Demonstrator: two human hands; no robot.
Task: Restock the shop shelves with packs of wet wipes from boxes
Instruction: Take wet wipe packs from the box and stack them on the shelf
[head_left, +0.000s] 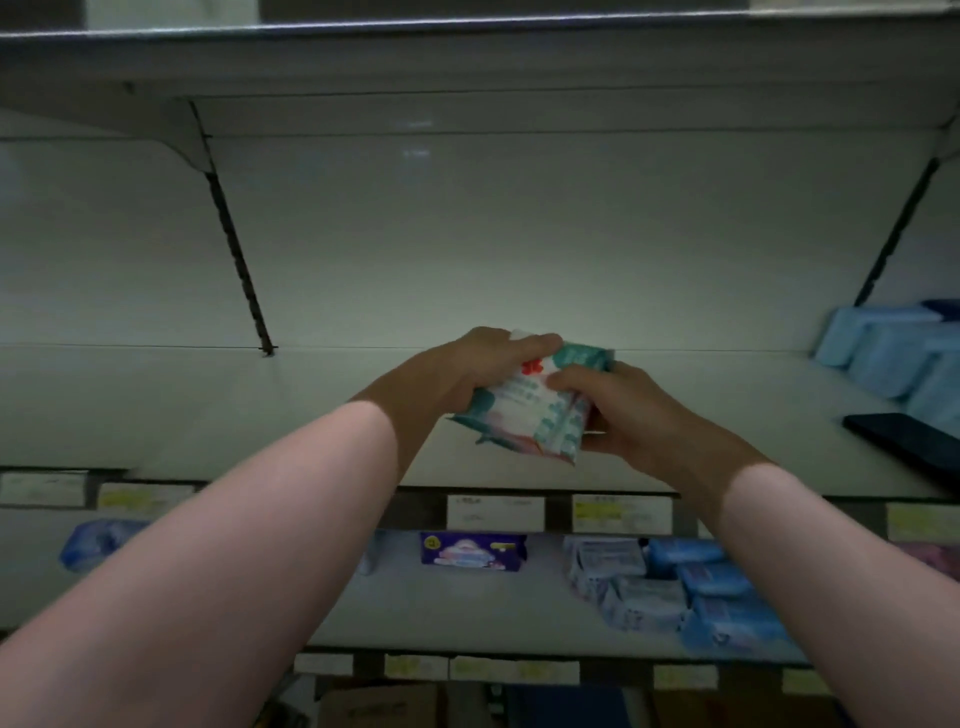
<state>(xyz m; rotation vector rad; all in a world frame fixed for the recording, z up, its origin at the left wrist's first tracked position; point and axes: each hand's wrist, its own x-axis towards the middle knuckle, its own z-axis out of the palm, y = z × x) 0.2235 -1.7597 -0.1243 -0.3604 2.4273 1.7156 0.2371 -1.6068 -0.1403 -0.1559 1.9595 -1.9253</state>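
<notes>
Both hands are holding one pack of wet wipes (524, 410) over the middle shelf (208, 405), roughly at the centre of the view. The left hand (467, 374) is gripping the pack's left, far end, with the thumb lying across the top face; its other fingers are hidden behind the pack. The right hand (634, 415) is gripping the right end, with its thumb pressing on the top face close to the left thumb and its fingers reaching beneath the near right corner. The pack is teal and white with a red mark, and it is tilting so that its near edge is sitting lower than its far edge. Whether it is touching the shelf surface cannot be determined. On the same shelf, well apart to the right, a group of light blue packs (883, 348) is standing towards the back, and a flat dark object (909, 441) is lying just in front of them. Price labels (493, 512) are running along the shelf's front edge. On the lower shelf (467, 608), a purple pack (472, 552) is sitting below the hands. To its right, pale patterned packs (618, 577) and blue packs (711, 587) are lying side by side, and one blue pack (98, 540) is lying at the far left. A cardboard box (379, 704) is showing below the lowest label strip.
</notes>
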